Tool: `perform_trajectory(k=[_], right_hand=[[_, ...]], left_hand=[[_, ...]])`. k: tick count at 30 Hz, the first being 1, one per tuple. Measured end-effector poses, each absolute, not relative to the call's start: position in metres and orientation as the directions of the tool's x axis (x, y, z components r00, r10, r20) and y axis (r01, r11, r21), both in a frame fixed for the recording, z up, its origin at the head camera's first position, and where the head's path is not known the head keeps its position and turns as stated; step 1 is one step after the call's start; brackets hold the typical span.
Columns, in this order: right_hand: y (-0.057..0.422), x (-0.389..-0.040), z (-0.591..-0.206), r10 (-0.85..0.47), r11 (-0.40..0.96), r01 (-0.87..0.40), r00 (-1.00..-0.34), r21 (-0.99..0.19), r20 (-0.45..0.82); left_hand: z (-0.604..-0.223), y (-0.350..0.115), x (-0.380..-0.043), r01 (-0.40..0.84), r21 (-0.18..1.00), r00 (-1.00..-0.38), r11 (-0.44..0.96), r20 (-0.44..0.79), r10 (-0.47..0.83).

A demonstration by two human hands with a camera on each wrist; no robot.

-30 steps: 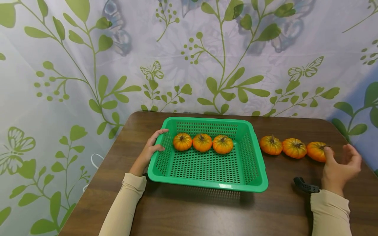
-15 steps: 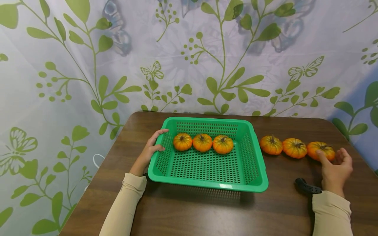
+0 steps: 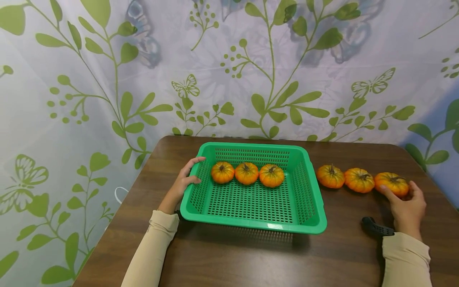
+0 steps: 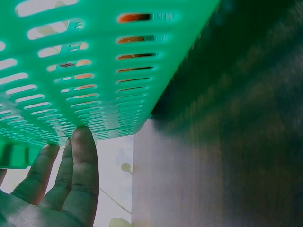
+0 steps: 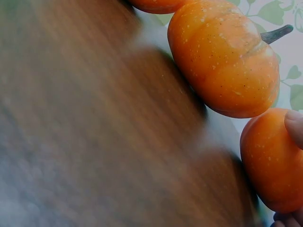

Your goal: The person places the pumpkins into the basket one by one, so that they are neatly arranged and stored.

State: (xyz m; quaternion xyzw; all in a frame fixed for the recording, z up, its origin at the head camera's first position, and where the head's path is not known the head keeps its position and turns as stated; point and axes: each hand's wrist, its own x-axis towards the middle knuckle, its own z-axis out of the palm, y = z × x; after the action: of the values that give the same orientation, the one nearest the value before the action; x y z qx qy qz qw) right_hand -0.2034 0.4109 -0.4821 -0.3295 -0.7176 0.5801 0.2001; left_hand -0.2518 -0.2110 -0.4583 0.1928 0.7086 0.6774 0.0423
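Note:
A green plastic basket (image 3: 251,227) with slotted walls stands on the table, three small orange pumpkins in a row inside it. My left hand (image 3: 183,181) grips its left rim, thumb and index finger over the edge; in the left wrist view other fingers (image 4: 83,175) lie against the outer wall. To the right of the basket, three more pumpkins line up on the table. Around the rightmost pumpkin (image 3: 391,184) my right hand (image 3: 408,207) has its thumb at the near left and its fingers at the right side. The right wrist view shows the thumb (image 5: 296,127) on that pumpkin's skin.
Beside the held pumpkin sit the middle pumpkin (image 3: 359,180) and the left one (image 3: 330,176), close together. A black curved piece (image 3: 376,228) shows at the right wrist. Behind the brown table (image 3: 251,263) hangs a leaf-patterned cloth (image 3: 222,79). A white cable loop (image 3: 120,194) shows at left.
My right hand has moved left onto the rightmost pumpkin, and its fingers have closed in around it. The left hand and basket have stayed put.

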Motion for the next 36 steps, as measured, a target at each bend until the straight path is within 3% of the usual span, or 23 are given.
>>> perform_trajectory(k=[11, 23, 36], right_hand=[[0.411, -0.2, -0.48, 0.722, 0.069, 0.244, -0.681, -0.967, -0.12], [0.412, -0.2, -0.475, 0.731, -0.084, 0.135, -0.665, -0.987, -0.153], [0.404, -0.199, -0.458, 0.76, -0.016, 0.058, -0.648, -0.998, -0.05]], left_hand=[[-0.46, -0.21, -0.253, 0.224, 0.975, -0.918, 0.004, 0.209, 0.337], [-0.457, -0.208, -0.25, 0.218, 0.976, -0.92, 0.014, 0.2, 0.337], [-0.455, -0.209, -0.25, 0.223, 0.975, -0.923, 0.024, 0.203, 0.327]])
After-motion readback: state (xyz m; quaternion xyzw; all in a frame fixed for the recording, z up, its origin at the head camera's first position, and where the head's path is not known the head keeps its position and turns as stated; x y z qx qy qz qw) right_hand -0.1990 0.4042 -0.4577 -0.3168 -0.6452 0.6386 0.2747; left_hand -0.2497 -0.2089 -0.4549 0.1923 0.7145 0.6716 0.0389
